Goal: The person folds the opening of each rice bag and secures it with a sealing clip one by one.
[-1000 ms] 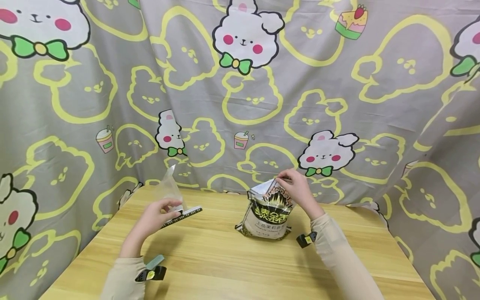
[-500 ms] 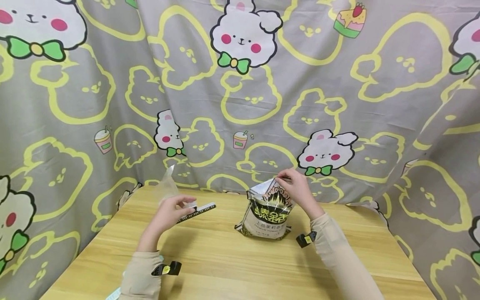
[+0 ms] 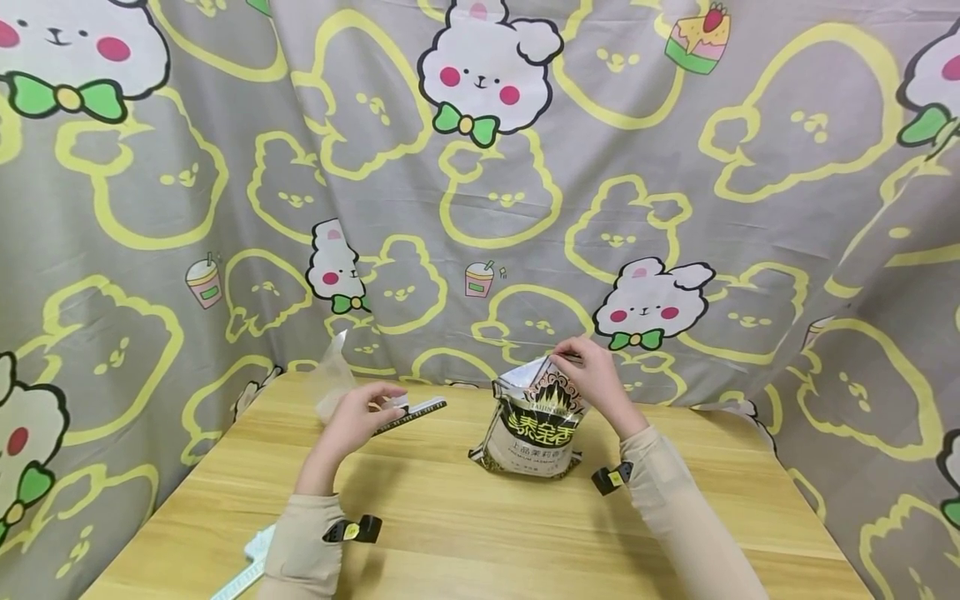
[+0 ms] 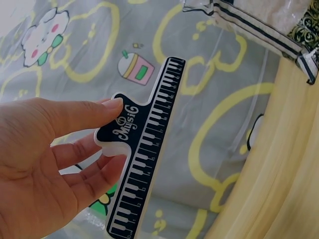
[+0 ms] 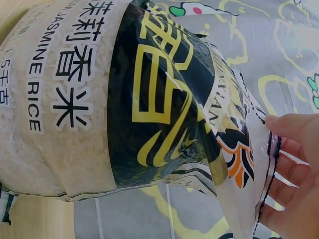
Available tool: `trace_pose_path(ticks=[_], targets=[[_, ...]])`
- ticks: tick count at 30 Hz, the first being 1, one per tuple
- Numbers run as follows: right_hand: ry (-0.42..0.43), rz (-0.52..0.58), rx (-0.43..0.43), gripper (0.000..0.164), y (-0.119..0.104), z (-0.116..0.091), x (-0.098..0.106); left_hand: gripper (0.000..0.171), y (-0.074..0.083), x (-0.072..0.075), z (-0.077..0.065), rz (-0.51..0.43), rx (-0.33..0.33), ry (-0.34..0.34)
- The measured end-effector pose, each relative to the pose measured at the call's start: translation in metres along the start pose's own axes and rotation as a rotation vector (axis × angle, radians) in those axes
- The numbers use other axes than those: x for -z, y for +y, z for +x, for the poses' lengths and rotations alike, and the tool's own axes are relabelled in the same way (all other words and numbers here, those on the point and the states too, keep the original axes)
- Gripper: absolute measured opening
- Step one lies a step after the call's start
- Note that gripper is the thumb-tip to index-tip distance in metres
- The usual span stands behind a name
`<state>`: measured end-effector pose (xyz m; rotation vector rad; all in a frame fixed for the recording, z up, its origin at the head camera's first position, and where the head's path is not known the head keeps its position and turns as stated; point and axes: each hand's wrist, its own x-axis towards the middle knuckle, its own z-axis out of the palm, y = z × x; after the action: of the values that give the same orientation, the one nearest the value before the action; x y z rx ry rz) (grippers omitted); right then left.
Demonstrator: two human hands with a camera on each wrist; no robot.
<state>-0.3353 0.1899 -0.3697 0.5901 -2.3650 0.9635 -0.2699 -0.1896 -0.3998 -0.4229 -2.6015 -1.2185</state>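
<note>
The left hand (image 3: 362, 421) had its grip narrowed to a pinch on the tab of a black piano-key clip (image 4: 150, 139) marked "Music", thumb on the printed face and fingers behind, holding it above the surface (image 3: 465, 533) and apart from the rice bag (image 3: 534, 457). That bag stood upright on the surface, to the clip's right in the head view, and the right hand (image 3: 597, 381) pinched its top edge between thumb and fingers. A translucent bag (image 3: 334, 375) stood behind the left hand, and a light-blue object (image 3: 259, 544) lay beside the left sleeve (image 3: 303, 537).
</note>
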Motion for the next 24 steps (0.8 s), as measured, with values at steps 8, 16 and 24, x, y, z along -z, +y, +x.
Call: trace_pose_path(ticks=[8,16,24], targets=[[0.005,-0.015,0.006,0.008,0.002,0.0,-0.001,0.028,0.006,-0.008,0.006,-0.035,-0.015,0.018],[-0.003,-0.007,-0.009,0.009,0.003,0.0,-0.001,0.033,0.013,-0.018,0.013,-0.087,0.001,0.044],[-0.001,-0.002,0.004,0.009,0.001,0.0,0.0,0.032,0.021,-0.026,0.021,-0.118,0.021,0.08]])
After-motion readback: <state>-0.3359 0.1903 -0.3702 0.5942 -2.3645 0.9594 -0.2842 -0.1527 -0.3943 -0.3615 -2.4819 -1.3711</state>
